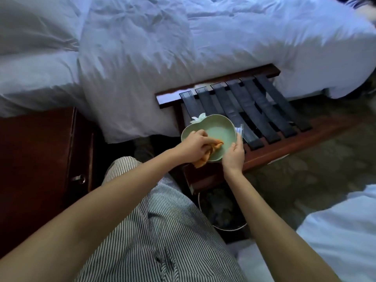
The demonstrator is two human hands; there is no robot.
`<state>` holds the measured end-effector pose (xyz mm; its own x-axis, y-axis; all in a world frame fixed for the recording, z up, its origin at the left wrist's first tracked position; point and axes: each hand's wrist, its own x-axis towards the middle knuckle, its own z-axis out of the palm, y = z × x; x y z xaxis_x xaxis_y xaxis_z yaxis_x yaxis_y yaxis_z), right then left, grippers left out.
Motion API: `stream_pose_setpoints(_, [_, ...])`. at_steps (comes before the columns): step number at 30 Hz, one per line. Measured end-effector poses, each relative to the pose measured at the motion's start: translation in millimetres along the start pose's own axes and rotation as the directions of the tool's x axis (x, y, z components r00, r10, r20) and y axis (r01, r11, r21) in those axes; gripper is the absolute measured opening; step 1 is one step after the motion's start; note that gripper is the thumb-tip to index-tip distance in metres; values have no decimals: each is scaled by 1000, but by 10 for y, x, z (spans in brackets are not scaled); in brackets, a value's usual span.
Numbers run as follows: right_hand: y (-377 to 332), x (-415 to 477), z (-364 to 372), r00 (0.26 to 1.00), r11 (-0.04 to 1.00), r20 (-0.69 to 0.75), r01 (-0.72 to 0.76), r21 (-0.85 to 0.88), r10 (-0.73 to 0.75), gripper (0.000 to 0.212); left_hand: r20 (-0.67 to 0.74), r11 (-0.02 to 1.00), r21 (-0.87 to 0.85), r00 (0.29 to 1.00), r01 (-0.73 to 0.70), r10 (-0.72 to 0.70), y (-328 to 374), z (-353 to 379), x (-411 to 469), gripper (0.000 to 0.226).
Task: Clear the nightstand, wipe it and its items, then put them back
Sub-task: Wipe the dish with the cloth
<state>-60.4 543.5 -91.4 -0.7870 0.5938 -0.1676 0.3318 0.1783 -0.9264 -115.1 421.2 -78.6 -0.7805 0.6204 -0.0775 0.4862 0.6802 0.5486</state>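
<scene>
Wiping is under way in the head view, the only one given: the left hand (193,144) has its fingers clenched round a bunched orange cloth (216,145) and presses it into the hollow of a pale green, apple-shaped dish (215,129). The right hand (234,155) steadies that dish, its fingers grasping the rim on the side toward the luggage rack's black straps. The dish sits at the near left corner of the luggage rack (264,110); whether it rests on the wooden frame or is held just above it I cannot tell. A small clear plastic item (240,130) lies on the rack's straps, just beside the dish. Left of the rack, and well apart from the dish, stands the dark wooden nightstand (36,159) with its drawer knob (81,178). Behind the rack runs the bed (183,47) with its white duvet, and below the rack's near edge a round bin (221,212) stands on the floor. As for progress, the clearing looks done at least for this dish, since it is off the nightstand, and the cleaning of the items is in hand. Whether the nightstand's top has been wiped cannot be read here. Putting things back is left, as the dish and the plastic item are at the rack.
</scene>
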Motion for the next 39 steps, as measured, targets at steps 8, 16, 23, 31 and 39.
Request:
stream_pose_setpoints(8, [136, 256, 23, 989, 989, 22, -144, 29, 143, 46, -108, 962, -224, 977, 154, -182, -56, 301, 175, 32])
stream_pose_setpoints(16, [110, 522, 90, 968, 971, -88, -231, 64, 236, 44, -146, 945, -268, 962, 187, -231, 1, 420, 384, 34])
stream_pose_setpoints(23, [144, 615, -74, 975, 976, -93, -208, -56, 203, 40, -139, 939, -295, 964, 177, -226, 160, 472, 616, 32])
stream_pose_setpoints(31, [107, 472, -18, 980, 947, -139, -174, -268, 141, 48, -140, 906, -365, 949, 214, -281, 83, 512, 534, 31])
stream_pose_setpoints(39, [42, 393, -65, 962, 875, -194, -255, -412, 190, 51, -129, 829, -506, 930, 238, -345, 55, 506, 502, 31])
